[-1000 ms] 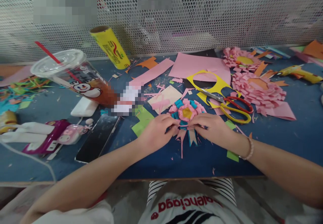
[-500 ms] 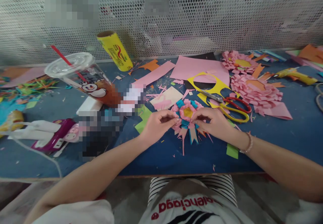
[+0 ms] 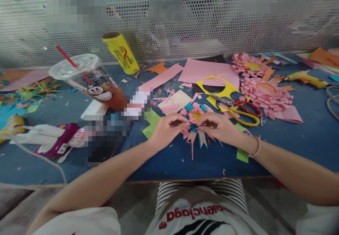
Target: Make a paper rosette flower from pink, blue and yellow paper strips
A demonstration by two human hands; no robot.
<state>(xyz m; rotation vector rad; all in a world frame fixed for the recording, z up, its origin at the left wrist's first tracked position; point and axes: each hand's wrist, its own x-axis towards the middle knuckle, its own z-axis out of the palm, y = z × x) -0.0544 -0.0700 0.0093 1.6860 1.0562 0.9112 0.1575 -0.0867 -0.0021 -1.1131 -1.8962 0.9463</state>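
Clear plastic cup with domed lid, red straw and printed cartoon figure point(image 3: 99, 88): holds reddish-brown drink; stands beside a white rectangular block point(image 3: 94, 110). Yellow printed cardboard tube point(image 3: 123, 54): upper end open, interior too dark to read; stands near the perforated grey metal screen point(image 3: 169, 26).

Pink, blue and yellow layered paper rosette point(image 3: 196, 116): on the blue tabletop point(image 3: 164, 166), near its front edge, between the hands. Left hand point(image 3: 168, 129): thumb and fingertips pinched at the rosette's left side. Right hand point(image 3: 221, 129): thumb and fingertips pinched at its right side.

Yellow paper sheet with round cut-outs point(image 3: 219, 88): behind the rosette; red-and-yellow-handled metal scissors point(image 3: 243, 111) lie across it, near the right hand. Two pink fringed paper flowers point(image 3: 266, 93) lie beyond the scissors. Green paper scraps point(image 3: 152, 123) lie beside the left hand.
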